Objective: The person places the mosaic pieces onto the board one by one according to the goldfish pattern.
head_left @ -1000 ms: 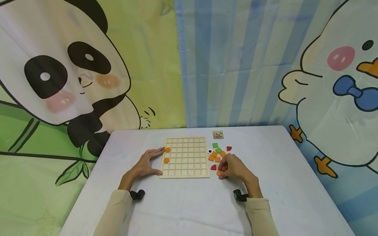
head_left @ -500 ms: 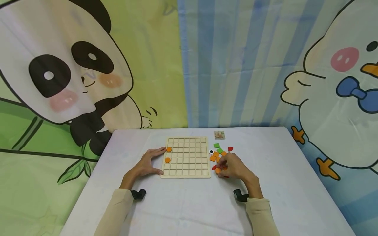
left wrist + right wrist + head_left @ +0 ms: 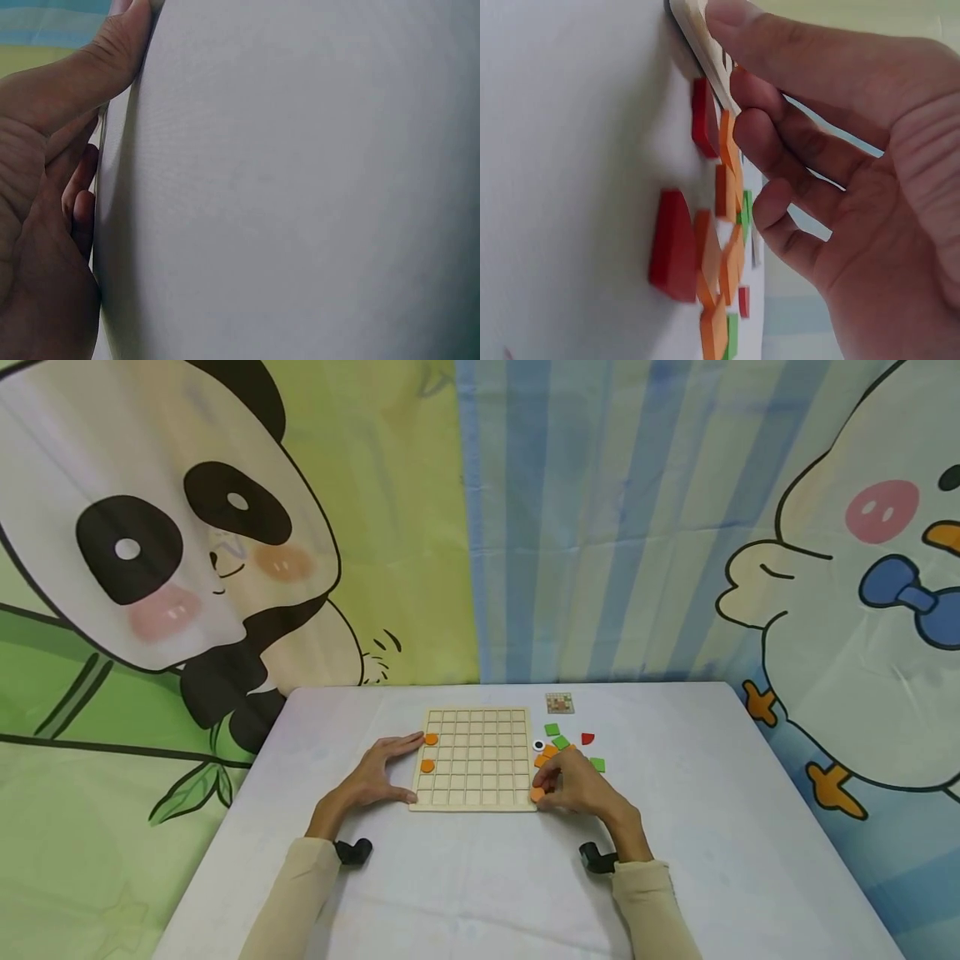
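Observation:
A pale wooden grid board (image 3: 480, 768) lies flat on the white table. My left hand (image 3: 371, 777) rests along its left edge, fingertips at the upper part and thumb by the near corner. Two orange discs (image 3: 427, 766) sit in the leftmost column. My right hand (image 3: 583, 787) pinches another orange disc (image 3: 537, 794) at the board's near right corner. In the right wrist view, the thumb and index tip come together over the board's edge and mostly hide that disc. Loose orange pieces (image 3: 550, 751) lie just beyond the right hand, partly covered by it.
Right of the board are green squares (image 3: 552, 729), a red quarter-round piece (image 3: 588, 738) and a white disc with a black dot (image 3: 538, 745). A small patterned card (image 3: 559, 703) lies farther back. Red blocks (image 3: 672, 251) show beneath the right hand in its wrist view.
My right hand has picked the orange disc out beside the loose pieces and carried it left to the board's edge. A green square has come into sight behind it. My left hand stays put.

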Tool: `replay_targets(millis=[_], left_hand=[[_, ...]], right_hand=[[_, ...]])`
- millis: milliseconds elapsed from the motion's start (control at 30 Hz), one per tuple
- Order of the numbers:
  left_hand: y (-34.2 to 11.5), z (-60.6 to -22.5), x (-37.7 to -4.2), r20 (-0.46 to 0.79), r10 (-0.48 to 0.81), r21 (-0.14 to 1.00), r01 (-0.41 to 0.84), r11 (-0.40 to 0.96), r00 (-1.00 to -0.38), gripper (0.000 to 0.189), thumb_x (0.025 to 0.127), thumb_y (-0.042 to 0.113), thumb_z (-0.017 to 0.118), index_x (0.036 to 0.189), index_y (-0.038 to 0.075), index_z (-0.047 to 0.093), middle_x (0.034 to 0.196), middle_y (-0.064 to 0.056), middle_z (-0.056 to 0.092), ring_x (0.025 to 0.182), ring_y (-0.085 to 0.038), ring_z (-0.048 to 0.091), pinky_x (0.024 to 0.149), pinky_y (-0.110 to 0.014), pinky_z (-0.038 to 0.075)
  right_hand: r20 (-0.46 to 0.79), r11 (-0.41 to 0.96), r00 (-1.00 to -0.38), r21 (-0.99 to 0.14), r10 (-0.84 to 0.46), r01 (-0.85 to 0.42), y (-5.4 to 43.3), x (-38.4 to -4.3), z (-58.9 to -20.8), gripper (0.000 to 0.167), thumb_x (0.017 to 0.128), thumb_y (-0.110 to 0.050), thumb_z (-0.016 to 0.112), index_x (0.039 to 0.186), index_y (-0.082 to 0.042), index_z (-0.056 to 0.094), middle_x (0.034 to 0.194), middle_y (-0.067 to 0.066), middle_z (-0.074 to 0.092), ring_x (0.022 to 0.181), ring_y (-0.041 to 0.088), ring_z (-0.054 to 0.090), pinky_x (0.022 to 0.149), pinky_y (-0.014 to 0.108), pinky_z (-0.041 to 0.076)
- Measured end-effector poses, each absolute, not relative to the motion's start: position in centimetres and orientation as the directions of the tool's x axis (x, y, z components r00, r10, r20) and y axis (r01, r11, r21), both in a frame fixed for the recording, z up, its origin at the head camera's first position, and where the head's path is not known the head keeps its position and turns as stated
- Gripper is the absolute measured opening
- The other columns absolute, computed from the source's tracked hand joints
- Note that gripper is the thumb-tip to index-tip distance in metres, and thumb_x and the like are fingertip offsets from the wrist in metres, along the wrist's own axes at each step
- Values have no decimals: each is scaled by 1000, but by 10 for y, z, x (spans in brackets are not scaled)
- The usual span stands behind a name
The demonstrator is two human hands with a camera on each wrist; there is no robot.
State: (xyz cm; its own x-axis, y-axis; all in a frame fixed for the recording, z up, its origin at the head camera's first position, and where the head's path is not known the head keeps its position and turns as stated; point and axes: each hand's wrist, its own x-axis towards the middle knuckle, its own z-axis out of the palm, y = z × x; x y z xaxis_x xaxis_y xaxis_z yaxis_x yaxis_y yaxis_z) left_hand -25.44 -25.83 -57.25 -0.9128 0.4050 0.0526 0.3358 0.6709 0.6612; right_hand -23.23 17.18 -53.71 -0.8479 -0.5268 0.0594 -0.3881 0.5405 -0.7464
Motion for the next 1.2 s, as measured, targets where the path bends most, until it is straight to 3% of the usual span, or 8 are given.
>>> replay_targets(millis=[333, 600, 1200], left_hand=[[-257, -573, -254, 63, 419, 680, 346, 646, -906, 113, 67, 38, 106, 163, 13, 52, 175, -8, 44, 155, -45, 39, 124, -77, 30], [-258, -576, -253, 52, 419, 680, 340, 650, -906, 114, 66, 37, 106, 164, 17, 51, 176, -5, 43, 157, -44, 38, 125, -78, 28], [-257, -573, -254, 63, 411, 681, 340, 648, -909, 114, 66, 38, 106, 164, 18, 52, 176, -4, 43, 157, -44, 38, 125, -78, 29]], right_hand=[[94, 476, -825, -778, -557, -410, 156, -226, -545, 22, 77, -1, 97, 91, -6, 82, 83, 4, 78, 73, 8, 64, 68, 22, 57], [52, 496, -832, -782, -552, -378, 136, -229, -543, 23, 77, -4, 98, 92, -10, 83, 87, 0, 78, 77, 8, 66, 72, 22, 56], [172, 473, -823, -747, -542, -468, 88, -243, -547, 21, 83, -5, 94, 101, -8, 86, 96, 2, 81, 87, 12, 70, 80, 25, 58]])
